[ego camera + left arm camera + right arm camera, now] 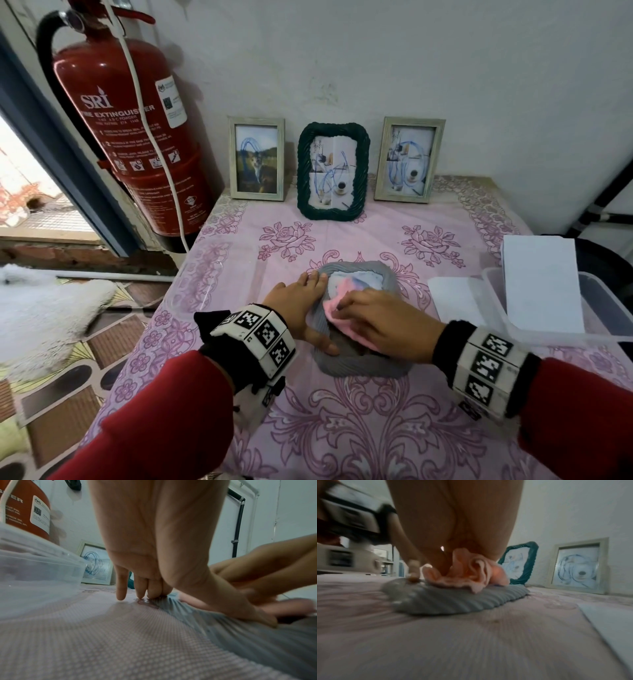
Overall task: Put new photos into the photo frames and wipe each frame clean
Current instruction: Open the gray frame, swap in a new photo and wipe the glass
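Note:
A grey ribbed photo frame (pixel 363 366) lies flat in the middle of the pink flowered table. My left hand (pixel 301 308) rests on its left edge with straight fingers, the thumb lying across the lower rim. In the left wrist view the fingertips (pixel 154 593) touch the frame's rim (pixel 257 639). My right hand (pixel 376 318) grips a bunched pink cloth (pixel 334 303) and presses it onto the frame's glass. The right wrist view shows the cloth (pixel 467 577) crumpled under the fingers on the frame (pixel 453 601).
Three filled frames lean on the back wall: a pale wooden one (pixel 257 158), a dark green woven one (pixel 333 171), another wooden one (pixel 408 159). At right, a clear plastic box (pixel 599 308) holds white sheets (pixel 541 281). A clear lid (pixel 191 291) lies left. A red fire extinguisher (pixel 130 120) hangs beyond the left edge.

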